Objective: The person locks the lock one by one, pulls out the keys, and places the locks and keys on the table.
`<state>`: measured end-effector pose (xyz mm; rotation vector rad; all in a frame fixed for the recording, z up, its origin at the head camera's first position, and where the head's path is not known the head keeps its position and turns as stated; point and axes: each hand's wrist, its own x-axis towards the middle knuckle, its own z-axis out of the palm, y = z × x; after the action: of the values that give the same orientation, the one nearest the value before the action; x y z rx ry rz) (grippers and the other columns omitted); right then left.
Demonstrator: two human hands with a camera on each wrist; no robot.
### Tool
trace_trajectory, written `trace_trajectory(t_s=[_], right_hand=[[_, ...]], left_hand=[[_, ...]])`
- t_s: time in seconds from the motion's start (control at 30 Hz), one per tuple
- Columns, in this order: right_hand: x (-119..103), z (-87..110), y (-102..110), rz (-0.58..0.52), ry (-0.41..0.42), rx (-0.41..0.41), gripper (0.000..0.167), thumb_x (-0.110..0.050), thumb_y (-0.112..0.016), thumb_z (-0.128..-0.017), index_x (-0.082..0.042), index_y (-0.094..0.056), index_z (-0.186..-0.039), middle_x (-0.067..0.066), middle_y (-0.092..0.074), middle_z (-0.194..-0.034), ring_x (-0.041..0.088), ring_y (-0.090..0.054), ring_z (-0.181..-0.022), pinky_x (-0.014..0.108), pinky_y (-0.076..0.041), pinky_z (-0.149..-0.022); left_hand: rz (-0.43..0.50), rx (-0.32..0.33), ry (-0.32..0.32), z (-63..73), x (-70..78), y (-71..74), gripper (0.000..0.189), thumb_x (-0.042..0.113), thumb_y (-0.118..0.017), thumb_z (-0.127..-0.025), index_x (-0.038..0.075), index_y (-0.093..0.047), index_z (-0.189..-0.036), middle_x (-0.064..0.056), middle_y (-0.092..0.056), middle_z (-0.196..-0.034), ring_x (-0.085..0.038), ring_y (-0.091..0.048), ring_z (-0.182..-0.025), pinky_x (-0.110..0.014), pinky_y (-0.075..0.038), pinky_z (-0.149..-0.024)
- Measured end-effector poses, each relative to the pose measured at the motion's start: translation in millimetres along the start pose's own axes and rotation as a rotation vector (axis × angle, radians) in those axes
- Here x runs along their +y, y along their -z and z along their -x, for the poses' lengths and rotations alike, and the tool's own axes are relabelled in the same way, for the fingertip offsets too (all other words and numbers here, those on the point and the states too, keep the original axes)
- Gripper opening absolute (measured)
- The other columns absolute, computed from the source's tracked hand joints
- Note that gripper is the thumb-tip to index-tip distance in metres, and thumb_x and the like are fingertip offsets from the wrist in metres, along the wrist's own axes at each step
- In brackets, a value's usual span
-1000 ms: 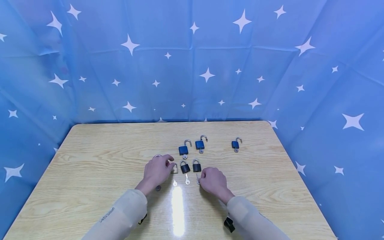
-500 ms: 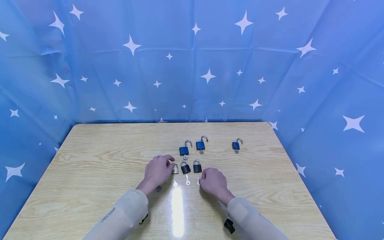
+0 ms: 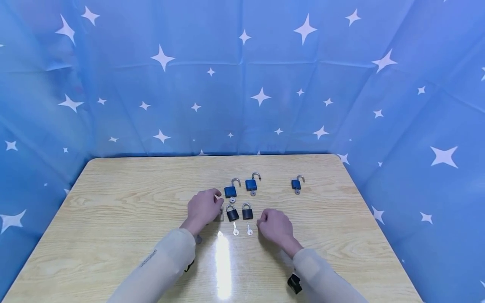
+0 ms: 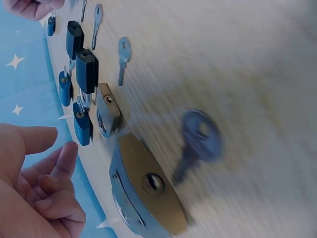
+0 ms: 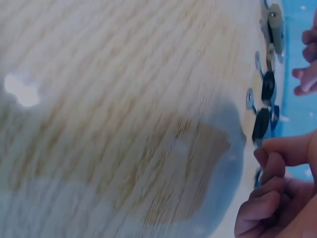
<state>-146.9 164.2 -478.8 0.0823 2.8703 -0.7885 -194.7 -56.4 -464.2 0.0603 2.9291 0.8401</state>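
My left hand hovers over the table with loosely bent fingers and nothing in them. Below it, in the left wrist view, lie a large brass-faced padlock with a key beside it and a smaller brass padlock. The hand mostly hides both padlocks from the head view. Two black padlocks with closed shackles lie between the hands, each with a loose key in front. My right hand, fingers loosely curled, is right of the nearest key; no object shows in its fingers.
Behind the black padlocks lie two blue padlocks with raised shackles and keys inserted. A third blue padlock, likewise unlocked, lies further right. The wooden table ends at a starry blue curtain.
My left hand has moved forward and slightly right. The right hand has shifted a little right, apart from the rightmost key, which now shows whole on the table.
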Motion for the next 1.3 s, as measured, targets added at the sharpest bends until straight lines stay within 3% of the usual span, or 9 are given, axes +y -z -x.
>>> trace_trajectory(t_s=[0.2, 0.43, 0.63, 0.77, 0.83, 0.97, 1.13, 1.3], right_hand=[[6, -3.4, 4, -0.018, -0.022, 0.012, 0.017, -0.019, -0.064, -0.087, -0.015, -0.059, -0.072, -0.001, -0.058, -0.068, 0.015, -0.051, -0.061, 0.028, -0.037, -0.052], [11, -5.2, 7, -0.012, -0.028, 0.043, 0.019, -0.018, -0.062, -0.087, -0.014, -0.056, -0.069, -0.001, -0.056, -0.066, 0.015, -0.050, -0.060, 0.028, -0.035, -0.051], [12, -5.6, 7, -0.018, -0.034, 0.047, 0.019, -0.019, -0.062, -0.088, -0.014, -0.057, -0.070, -0.001, -0.055, -0.066, 0.015, -0.049, -0.059, 0.028, -0.034, -0.051], [14, -6.9, 7, -0.025, -0.048, 0.048, 0.014, -0.021, -0.061, -0.089, -0.015, -0.060, -0.076, -0.001, -0.058, -0.070, 0.015, -0.051, -0.061, 0.028, -0.035, -0.052], [14, -8.2, 7, -0.036, -0.059, 0.046, 0.011, -0.025, -0.061, -0.090, -0.015, -0.062, -0.087, 0.000, -0.061, -0.076, 0.016, -0.053, -0.064, 0.028, -0.037, -0.054], [15, -9.5, 8, -0.065, -0.080, 0.037, 0.024, -0.031, -0.059, -0.092, -0.014, -0.060, -0.109, 0.001, -0.065, -0.087, 0.016, -0.056, -0.069, 0.028, -0.039, -0.058], [16, -9.0, 9, -0.072, -0.083, 0.025, 0.025, -0.029, -0.058, -0.092, -0.013, -0.061, -0.111, 0.000, -0.062, -0.080, 0.015, -0.053, -0.064, 0.028, -0.038, -0.056], [18, -7.6, 9, -0.064, -0.081, 0.038, 0.023, -0.027, -0.058, -0.092, -0.013, -0.062, -0.110, -0.001, -0.061, -0.078, 0.015, -0.052, -0.063, 0.028, -0.037, -0.056]], left_hand=[[-0.007, -0.025, 0.065, -17.6, 8.1, -8.2, 0.030, 0.033, -0.058, -0.096, 0.016, -0.068, -0.118, -0.002, -0.071, -0.090, -0.018, -0.057, -0.062, -0.031, -0.042, -0.049], [-0.060, -0.044, 0.100, -34.7, 16.4, -17.3, 0.037, 0.041, -0.059, -0.094, 0.013, -0.066, -0.118, -0.008, -0.071, -0.105, -0.024, -0.064, -0.080, -0.038, -0.049, -0.062], [-0.092, -0.027, 0.123, -39.9, 19.9, -22.9, 0.038, 0.047, -0.062, -0.092, 0.010, -0.066, -0.095, -0.008, -0.067, -0.084, -0.024, -0.060, -0.068, -0.037, -0.045, -0.055], [-0.121, -0.003, 0.121, -41.4, 22.0, -27.4, 0.039, 0.048, -0.062, -0.092, 0.010, -0.064, -0.085, -0.007, -0.061, -0.079, -0.024, -0.057, -0.062, -0.036, -0.042, -0.050], [-0.133, 0.007, 0.118, -42.3, 21.9, -29.8, 0.038, 0.048, -0.063, -0.091, 0.010, -0.065, -0.086, -0.008, -0.061, -0.083, -0.024, -0.056, -0.063, -0.037, -0.042, -0.050], [-0.135, 0.011, 0.125, -44.9, 21.6, -32.6, 0.038, 0.048, -0.064, -0.090, 0.010, -0.067, -0.093, -0.009, -0.061, -0.087, -0.024, -0.058, -0.066, -0.038, -0.044, -0.053], [-0.096, -0.014, 0.147, -47.3, 23.1, -32.8, 0.038, 0.045, -0.066, -0.090, 0.010, -0.068, -0.104, -0.010, -0.066, -0.089, -0.024, -0.060, -0.071, -0.038, -0.047, -0.056], [-0.013, -0.062, 0.221, -45.7, 25.9, -27.0, 0.036, 0.043, -0.068, -0.089, 0.009, -0.066, -0.101, -0.009, -0.068, -0.091, -0.023, -0.061, -0.075, -0.037, -0.047, -0.061]])
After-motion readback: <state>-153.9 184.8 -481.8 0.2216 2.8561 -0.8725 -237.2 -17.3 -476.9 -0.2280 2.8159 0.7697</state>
